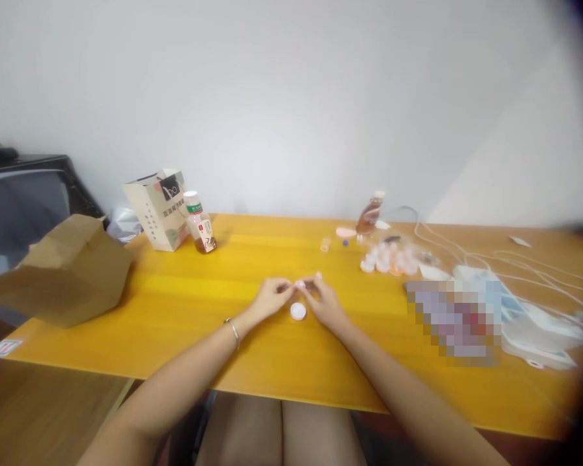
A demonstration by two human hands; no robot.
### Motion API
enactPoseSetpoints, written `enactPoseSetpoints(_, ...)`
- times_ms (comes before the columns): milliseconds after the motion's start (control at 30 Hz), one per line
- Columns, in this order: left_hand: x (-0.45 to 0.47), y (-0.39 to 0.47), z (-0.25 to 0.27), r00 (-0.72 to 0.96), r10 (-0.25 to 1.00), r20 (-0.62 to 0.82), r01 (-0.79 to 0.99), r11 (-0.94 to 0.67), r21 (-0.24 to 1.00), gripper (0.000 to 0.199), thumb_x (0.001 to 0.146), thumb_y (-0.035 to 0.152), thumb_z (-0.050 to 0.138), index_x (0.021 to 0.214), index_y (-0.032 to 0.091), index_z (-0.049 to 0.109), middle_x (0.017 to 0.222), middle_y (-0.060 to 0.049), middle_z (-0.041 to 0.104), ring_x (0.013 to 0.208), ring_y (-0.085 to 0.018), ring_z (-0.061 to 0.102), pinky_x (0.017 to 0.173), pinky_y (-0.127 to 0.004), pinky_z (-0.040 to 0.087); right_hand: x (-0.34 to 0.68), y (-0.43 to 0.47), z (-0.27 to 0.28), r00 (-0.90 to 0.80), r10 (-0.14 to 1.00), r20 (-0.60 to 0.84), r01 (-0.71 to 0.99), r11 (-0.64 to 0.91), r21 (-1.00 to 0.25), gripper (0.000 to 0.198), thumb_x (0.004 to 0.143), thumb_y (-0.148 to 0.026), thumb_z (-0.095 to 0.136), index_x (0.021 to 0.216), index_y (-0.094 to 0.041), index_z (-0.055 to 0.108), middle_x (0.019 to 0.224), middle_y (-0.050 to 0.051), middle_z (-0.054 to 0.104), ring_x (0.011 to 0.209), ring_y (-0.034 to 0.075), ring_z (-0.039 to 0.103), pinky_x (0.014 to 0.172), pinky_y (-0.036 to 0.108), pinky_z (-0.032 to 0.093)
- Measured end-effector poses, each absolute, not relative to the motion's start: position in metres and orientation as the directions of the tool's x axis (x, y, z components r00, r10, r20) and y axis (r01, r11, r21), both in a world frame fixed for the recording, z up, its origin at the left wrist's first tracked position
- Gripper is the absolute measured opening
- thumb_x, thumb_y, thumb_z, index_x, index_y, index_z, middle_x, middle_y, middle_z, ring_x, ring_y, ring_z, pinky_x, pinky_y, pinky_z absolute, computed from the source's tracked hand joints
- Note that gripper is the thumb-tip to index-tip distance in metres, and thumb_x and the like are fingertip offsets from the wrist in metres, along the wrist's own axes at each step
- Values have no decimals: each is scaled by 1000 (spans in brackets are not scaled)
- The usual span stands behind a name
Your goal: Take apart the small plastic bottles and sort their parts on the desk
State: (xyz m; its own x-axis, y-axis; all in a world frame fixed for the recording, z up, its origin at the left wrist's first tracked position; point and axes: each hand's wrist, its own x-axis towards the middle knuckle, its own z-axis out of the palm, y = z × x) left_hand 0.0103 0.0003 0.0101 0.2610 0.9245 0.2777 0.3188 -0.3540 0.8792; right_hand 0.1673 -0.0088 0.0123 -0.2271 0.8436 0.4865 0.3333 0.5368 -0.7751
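On the yellow counter, close to the left hand and right hand, a round white thing is set, likely for easy reach, while a tiny pale piece is pinched by both hands' fingertips, seemingly for its smallness.

The scene is bright, with soft, even light on the pale wall, where a faint diagonal change of tone appears at right. The bench shows a mild, streaky shine, and shadows are weak. Blur softens the white cables and the small white piece between the hands. A mosaic patch hides detail; the wide lens bends the outer parts, and the right edge darkens to black.
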Motion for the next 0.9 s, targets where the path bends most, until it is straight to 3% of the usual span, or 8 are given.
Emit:
enactPoseSetpoints(133,9,-1,10,275,914,299,364,-387,847,28,80,35,51,79,12,65,75,-4,67,69,-14,59,63,-21,43,183,1,15,-135,888,439,345,457,-820,22,81,-37,50,88,-19,59,86,5,67,78,17,62,74,31,49)
enactPoseSetpoints(233,7,-2,12,272,907,321,405,-411,817,25,81,33,49,81,13,64,76,-3,66,70,-14,59,64,-21,43,216,18,18,58,939,339,504,265,-822,24,81,-35,48,92,-17,60,84,6,68,75,17,63,68,30,49)
enactPoseSetpoints(333,5,-4,17,310,883,352,471,-464,750,26,84,33,45,81,15,64,78,-2,65,70,-14,58,64,-22,42,251,32,18,133,953,271,576,148,-804,21,78,-25,50,91,-13,60,72,7,67,66,18,62,63,30,48)
enactPoseSetpoints(433,2,-8,24,399,840,369,507,-537,674,27,85,35,45,86,17,64,84,-3,63,76,-15,57,70,-24,42,269,41,13,162,961,223,624,76,-778,12,73,-19,53,78,-12,62,62,7,65,60,18,60,61,30,46)
enactPoseSetpoints(533,-3,-12,29,509,794,333,507,-589,630,32,79,43,55,98,19,61,93,-4,59,86,-17,55,78,-26,41,270,45,8,161,963,214,660,57,-749,9,72,-17,53,70,-15,62,68,8,67,67,19,61,66,31,45)
enactPoseSetpoints(700,-9,-16,30,633,739,230,469,-602,646,55,62,49,69,108,22,55,102,-5,52,97,-21,50,85,-29,38,267,48,6,151,962,226,691,61,-720,9,72,-17,54,71,-16,63,72,8,66,72,20,61,69,30,44)
enactPoseSetpoints(900,-10,-13,26,667,710,227,470,-637,612,52,60,43,72,104,22,55,100,-4,52,98,-22,48,86,-30,37,260,36,16,157,942,296,691,109,-715,23,77,-31,51,89,-15,61,68,4,61,64,17,56,63,29,44)
